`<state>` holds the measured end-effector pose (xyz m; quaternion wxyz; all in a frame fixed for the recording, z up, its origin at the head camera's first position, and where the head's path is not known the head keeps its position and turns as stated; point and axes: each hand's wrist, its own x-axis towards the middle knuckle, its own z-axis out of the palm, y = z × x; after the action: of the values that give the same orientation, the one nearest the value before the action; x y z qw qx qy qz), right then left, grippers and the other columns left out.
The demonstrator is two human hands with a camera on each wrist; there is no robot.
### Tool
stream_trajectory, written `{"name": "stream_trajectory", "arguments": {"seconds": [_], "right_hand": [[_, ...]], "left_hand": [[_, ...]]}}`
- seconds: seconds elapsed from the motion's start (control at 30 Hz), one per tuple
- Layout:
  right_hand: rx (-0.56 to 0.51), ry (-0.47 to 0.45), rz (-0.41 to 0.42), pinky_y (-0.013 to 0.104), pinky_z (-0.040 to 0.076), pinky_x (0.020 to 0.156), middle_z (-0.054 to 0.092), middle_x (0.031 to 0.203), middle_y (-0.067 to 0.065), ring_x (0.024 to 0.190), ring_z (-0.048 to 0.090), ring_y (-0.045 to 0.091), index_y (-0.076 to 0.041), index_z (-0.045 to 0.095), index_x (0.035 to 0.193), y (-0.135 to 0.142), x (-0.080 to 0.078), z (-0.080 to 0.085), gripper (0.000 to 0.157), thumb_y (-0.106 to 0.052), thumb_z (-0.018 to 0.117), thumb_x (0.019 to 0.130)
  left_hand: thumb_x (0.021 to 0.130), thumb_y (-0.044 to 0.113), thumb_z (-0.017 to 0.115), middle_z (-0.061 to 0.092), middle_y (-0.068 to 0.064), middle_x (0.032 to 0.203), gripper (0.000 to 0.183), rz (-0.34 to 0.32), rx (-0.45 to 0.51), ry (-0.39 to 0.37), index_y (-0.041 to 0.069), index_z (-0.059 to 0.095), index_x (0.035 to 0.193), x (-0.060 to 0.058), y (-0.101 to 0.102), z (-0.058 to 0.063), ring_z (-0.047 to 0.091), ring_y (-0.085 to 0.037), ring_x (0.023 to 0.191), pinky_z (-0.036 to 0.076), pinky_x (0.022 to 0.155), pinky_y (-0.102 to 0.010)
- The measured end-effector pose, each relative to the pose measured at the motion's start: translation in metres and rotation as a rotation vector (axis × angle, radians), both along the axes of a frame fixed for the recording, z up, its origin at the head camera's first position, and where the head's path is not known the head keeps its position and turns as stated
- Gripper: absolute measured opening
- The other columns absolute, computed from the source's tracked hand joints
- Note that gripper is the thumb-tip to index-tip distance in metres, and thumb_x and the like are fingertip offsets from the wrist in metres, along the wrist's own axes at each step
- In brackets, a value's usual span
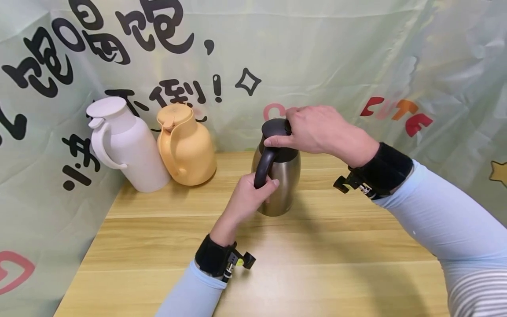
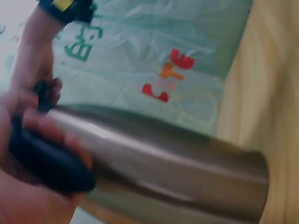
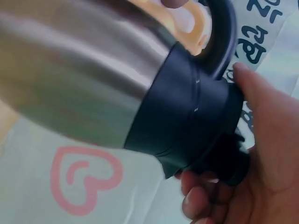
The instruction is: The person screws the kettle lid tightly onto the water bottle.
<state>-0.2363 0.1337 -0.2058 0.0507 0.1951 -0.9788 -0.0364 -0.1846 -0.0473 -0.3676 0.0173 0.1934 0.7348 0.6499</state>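
A brushed-steel thermos jug (image 1: 282, 187) with a black collar stands upright on the wooden table. My left hand (image 1: 246, 196) grips its black handle (image 1: 264, 167), fingers wrapped around it, as the handle (image 2: 51, 161) also shows in the left wrist view. Over the top, my right hand (image 1: 318, 130) holds the black lid (image 1: 273, 127), with the thumb across the near side. In the right wrist view, the thumb lies on one side of the lid (image 3: 231, 109) and the curled fingers (image 3: 196, 203) on the other. Much of the lid is hidden under the right hand in the head view.
To the left, a white jug (image 1: 138, 149) and a yellow jug (image 1: 194, 149) stand close together near the back of the wooden table (image 1: 277, 264). A pale printed cloth (image 1: 332, 53) hangs right behind and along the left side.
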Motion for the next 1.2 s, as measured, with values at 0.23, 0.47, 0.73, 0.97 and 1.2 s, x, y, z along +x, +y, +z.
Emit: {"name": "stream_trajectory", "arguments": {"seconds": [0.23, 0.47, 0.73, 0.97, 1.2], "right_hand": [[-0.009, 0.063, 0.142, 0.039, 0.043, 0.058, 0.060, 0.095, 0.005, 0.077, 0.056, 0.023, -0.011, 0.058, 0.104, 0.015, -0.008, -0.005, 0.087, -0.089, 0.032, 0.076], [-0.009, 0.069, 0.125, 0.041, 0.044, 0.057, 0.059, 0.088, 0.007, 0.078, 0.056, 0.025, -0.010, 0.057, 0.119, 0.019, -0.004, -0.004, 0.093, -0.090, 0.034, 0.075], [0.001, 0.164, 0.009, 0.041, 0.040, 0.046, 0.053, 0.058, 0.008, 0.057, 0.052, 0.028, -0.008, 0.058, 0.090, 0.012, 0.013, -0.003, 0.083, -0.088, 0.041, 0.075], [-0.054, 0.244, -0.080, 0.041, 0.038, 0.041, 0.051, 0.057, 0.008, 0.049, 0.048, 0.030, -0.008, 0.052, 0.078, 0.001, 0.019, -0.015, 0.078, -0.085, 0.041, 0.078], [-0.068, 0.301, -0.103, 0.041, 0.037, 0.039, 0.049, 0.054, 0.007, 0.046, 0.046, 0.031, -0.011, 0.047, 0.062, -0.009, 0.019, -0.021, 0.069, -0.077, 0.045, 0.082]], "left_hand": [[0.091, 0.029, 0.064, 0.054, -0.008, 0.056, 0.031, -0.233, 0.122, -0.035, 0.004, 0.057, 0.073, -0.008, 0.007, 0.005, 0.049, -0.026, 0.054, 0.035, 0.049, -0.030], [0.092, 0.036, 0.061, 0.037, -0.003, 0.047, 0.048, -0.066, 0.141, -0.035, 0.006, 0.045, 0.058, 0.000, 0.031, 0.007, 0.035, -0.021, 0.041, 0.027, 0.040, -0.029], [0.089, 0.039, 0.061, 0.032, 0.001, 0.047, 0.049, 0.248, 0.072, -0.003, 0.010, 0.041, 0.054, 0.008, 0.047, 0.008, 0.028, -0.015, 0.037, 0.020, 0.035, -0.028], [0.089, 0.033, 0.058, 0.033, 0.000, 0.048, 0.045, 0.324, 0.096, 0.012, 0.011, 0.041, 0.053, 0.011, 0.054, 0.008, 0.028, -0.014, 0.038, 0.021, 0.036, -0.029], [0.088, 0.030, 0.059, 0.033, 0.002, 0.047, 0.042, 0.378, 0.074, 0.055, 0.012, 0.044, 0.053, 0.012, 0.057, 0.007, 0.028, -0.013, 0.039, 0.022, 0.037, -0.028]]}}
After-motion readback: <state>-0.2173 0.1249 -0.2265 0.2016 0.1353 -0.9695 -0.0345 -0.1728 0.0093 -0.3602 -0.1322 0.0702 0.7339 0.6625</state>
